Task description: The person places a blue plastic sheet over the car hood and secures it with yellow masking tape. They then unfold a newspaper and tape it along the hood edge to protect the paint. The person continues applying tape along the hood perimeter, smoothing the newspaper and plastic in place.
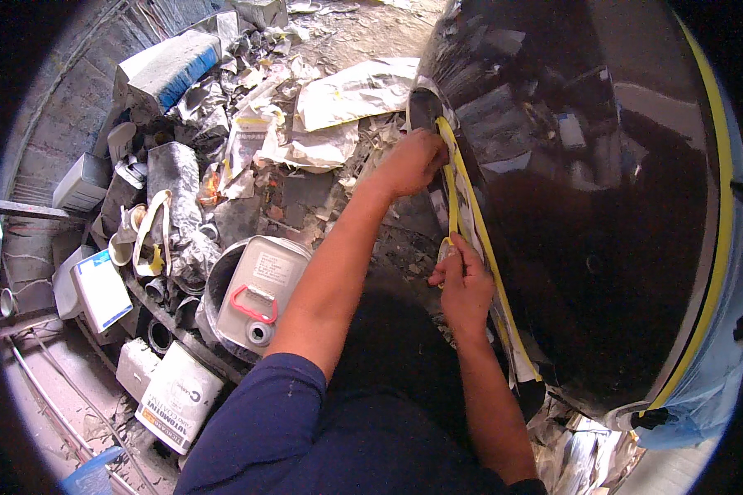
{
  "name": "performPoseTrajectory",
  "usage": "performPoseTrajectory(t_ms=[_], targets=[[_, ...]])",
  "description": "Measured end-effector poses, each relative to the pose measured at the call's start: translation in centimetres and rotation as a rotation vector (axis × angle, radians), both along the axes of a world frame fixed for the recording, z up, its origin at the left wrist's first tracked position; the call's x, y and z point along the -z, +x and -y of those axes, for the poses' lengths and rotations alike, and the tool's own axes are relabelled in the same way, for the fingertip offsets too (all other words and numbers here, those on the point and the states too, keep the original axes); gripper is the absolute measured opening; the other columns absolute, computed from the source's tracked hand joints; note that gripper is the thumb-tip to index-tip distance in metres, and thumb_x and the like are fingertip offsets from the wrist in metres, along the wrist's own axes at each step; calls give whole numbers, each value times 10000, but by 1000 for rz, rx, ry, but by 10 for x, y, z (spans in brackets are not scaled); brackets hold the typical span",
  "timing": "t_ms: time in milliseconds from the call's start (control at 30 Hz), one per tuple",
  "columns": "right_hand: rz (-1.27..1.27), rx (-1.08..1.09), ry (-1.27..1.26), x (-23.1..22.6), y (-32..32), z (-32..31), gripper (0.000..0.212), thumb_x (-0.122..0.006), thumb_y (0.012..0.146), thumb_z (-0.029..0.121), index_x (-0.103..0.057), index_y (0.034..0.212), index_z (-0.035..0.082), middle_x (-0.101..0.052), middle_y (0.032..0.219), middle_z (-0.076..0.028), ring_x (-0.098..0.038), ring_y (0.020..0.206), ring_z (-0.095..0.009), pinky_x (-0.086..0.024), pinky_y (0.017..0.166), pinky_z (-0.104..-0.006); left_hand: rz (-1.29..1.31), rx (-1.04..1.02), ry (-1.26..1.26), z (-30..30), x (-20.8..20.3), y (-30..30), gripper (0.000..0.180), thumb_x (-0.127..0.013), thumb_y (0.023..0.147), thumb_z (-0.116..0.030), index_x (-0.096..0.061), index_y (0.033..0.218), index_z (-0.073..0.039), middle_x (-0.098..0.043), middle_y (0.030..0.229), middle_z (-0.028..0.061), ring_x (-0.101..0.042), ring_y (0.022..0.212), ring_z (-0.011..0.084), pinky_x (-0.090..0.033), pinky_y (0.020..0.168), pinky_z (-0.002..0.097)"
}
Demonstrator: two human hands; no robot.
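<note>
The left hand (411,161) fingers press the yellow tape (470,219) onto the shiny black car panel (594,206). The right hand (464,285) fingers pinch the tape lower down. A grey can (260,293) lies on the messy floor (305,198).

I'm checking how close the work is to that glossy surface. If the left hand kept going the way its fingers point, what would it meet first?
Probably the glossy black panel: the left hand already pinches the yellow tape at the panel's edge, fingers pointing into it. Depth is hard to judge.

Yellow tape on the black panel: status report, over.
Left hand presses yellow tape onto black panel. Right hand pinches the tape lower down. Nothing blocking.
</note>
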State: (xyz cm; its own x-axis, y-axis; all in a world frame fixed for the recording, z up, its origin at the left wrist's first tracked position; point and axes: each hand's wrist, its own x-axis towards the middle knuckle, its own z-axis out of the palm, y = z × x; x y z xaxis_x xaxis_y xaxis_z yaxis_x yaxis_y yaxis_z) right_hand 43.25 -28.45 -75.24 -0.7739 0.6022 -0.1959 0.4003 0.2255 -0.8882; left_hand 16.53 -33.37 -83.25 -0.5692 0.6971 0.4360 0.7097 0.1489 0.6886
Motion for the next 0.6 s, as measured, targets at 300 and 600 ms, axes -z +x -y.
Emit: performPoseTrajectory(t_ms=[300,600], targets=[[50,12,13,-6,-2,-2,413,-549,1134,98,-664,1520,6,-723,907,-64,-713,739,-125,-596,728,-297,187,-4,-66,-3,-15,0,258,-705,999,-177,-722,1168,18,-753,1129,306,-702,1084,535,-569,933,578],[52,-5,75,6,3,-11,393,-568,1135,112,-654,1513,41,-753,906,-97,-756,740,-168,-628,744,-354,100,-48,88,-2,-1,7,228,-693,1038,-175,-696,1188,-4,-713,1170,273,-668,1128,501,-541,960,550]])
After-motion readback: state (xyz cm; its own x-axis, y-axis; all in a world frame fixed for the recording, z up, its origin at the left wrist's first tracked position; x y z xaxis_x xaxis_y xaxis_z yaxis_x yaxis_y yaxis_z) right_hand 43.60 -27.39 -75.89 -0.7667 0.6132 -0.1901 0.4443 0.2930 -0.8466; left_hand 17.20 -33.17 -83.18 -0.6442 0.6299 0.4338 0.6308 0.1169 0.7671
